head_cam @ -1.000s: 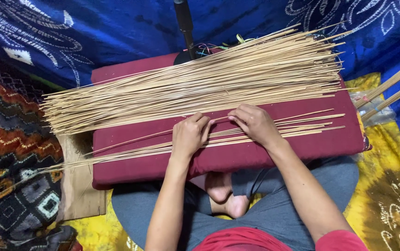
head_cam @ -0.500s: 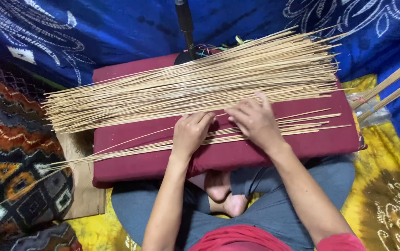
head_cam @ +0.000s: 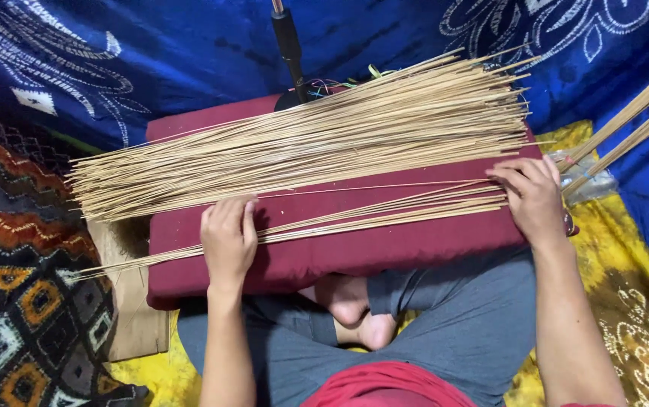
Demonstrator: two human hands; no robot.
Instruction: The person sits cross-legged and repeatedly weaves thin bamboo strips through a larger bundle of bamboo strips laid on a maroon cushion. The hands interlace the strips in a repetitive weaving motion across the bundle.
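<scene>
A person sits cross-legged behind a maroon cushion (head_cam: 415, 249) laid across the lap, with both bare hands spread wide over a small row of thin bamboo sticks (head_cam: 385, 211) that runs lengthwise along the cushion's near half. The left hand (head_cam: 228, 240) lies palm down and flat on the sticks near their left part, fingers together and stretched out, pressing rather than gripping. The right hand (head_cam: 533, 194) rests at the sticks' right ends by the cushion's right edge, fingers bent loosely over the tips; whether it pinches any of them cannot be told from this angle. Beyond the hands, on the far half of the cushion, lies a much larger heap of sticks (head_cam: 302, 143) (its left ends jut out well past the cushion's edge), set apart from the small row by a strip of bare maroon cloth. A black rod on a round base (head_cam: 290, 53) stands at the cushion's far edge, just behind the heap. A few thicker bamboo strips (head_cam: 633, 124) slant in from the upper right. Blue patterned cloth (head_cam: 151, 60) covers the ground beyond, yellow cloth (head_cam: 626, 256) lies under the person, and a woven rug (head_cam: 15, 226) lies to the left.
</scene>
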